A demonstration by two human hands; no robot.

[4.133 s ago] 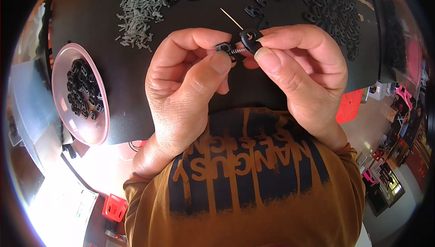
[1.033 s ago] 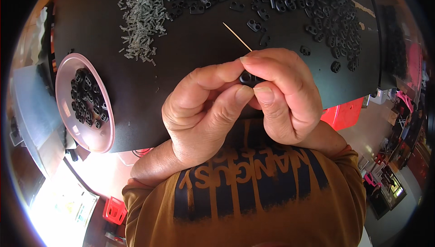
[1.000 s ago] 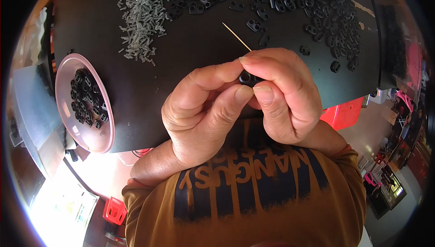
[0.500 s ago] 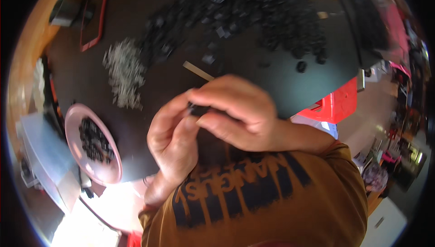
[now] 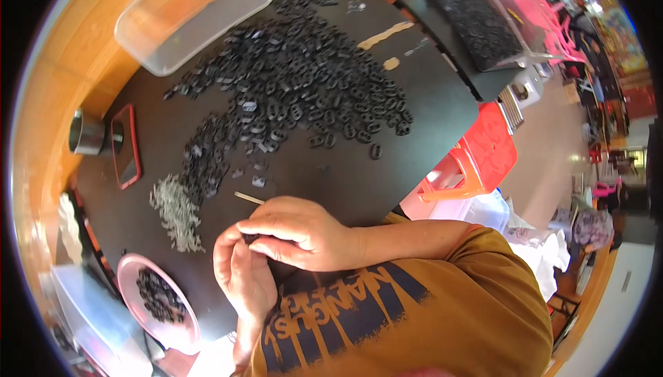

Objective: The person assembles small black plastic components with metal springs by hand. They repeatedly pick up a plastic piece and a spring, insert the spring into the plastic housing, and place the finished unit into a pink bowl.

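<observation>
Right hand (image 5: 300,234): thumb and forefinger pinched on a small black clip (image 5: 250,237); forearm reaching in from the right. Left hand (image 5: 242,273): fingertips drawn together at the same clip, grasping it from the other side. Clip: one, between the fingertips of both hands, above the near part of the bench; mostly covered by the fingers, detail not legible.

Stick (image 5: 248,198): one, pale, thin, projecting just beyond the right hand; inner end hidden, whether held or lying cannot be told.

Springs (image 5: 176,214): one loose heap, grey, on the bench (image 5: 373,187), ahead and to the left of the hands.

Black parts (image 5: 297,76): one large spread, many with paired holes, across the middle of the bench; its near left end meets the springs.

Bowl (image 5: 138,315): one, pink, at the near left of the bench, holding a cluster of black clips (image 5: 162,297).

Phone (image 5: 127,147): one, red-edged, far left, beside a metal cup (image 5: 86,134).

Tub (image 5: 197,14): one, clear, rectangular, behind the black parts.

Tan strips (image 5: 387,35): two, irregular, beyond the right of the black parts.

Stool (image 5: 483,152): one, red, off the right edge of the bench.
</observation>
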